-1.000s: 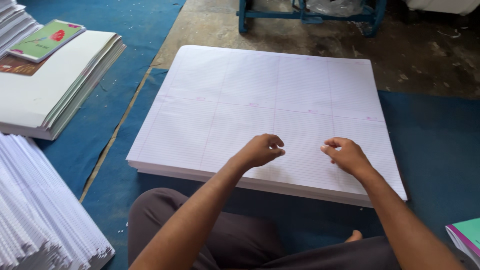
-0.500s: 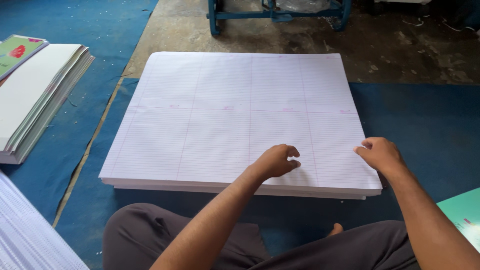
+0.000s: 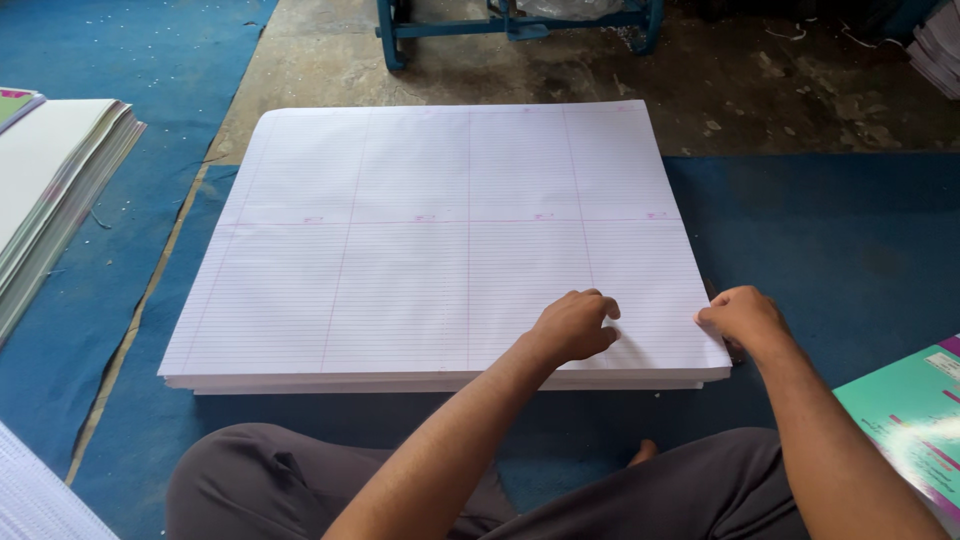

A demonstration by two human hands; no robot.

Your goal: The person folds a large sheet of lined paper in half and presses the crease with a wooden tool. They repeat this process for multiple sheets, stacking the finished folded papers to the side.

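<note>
Hands (image 3: 575,325) (image 3: 742,315) curl on ruled paper stack (image 3: 400,260).

Lay over bare concrete floor (image 3: 800,90): blue mat (image 3: 830,240). Rested flat on mat, far edge over concrete: stack of ruled white sheets (image 3: 440,250). Sat at left: second paper stack (image 3: 50,190). Lay at right edge: teal cover (image 3: 910,420). Stood on concrete beyond: blue metal frame (image 3: 510,25).

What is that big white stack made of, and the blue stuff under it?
The stack of ruled sheets looks like matte paper: thin layered edges, printed lines. The blue floor mat seems a felt-like fabric, dull and fuzzy, though it could be plastic sheeting.
</note>
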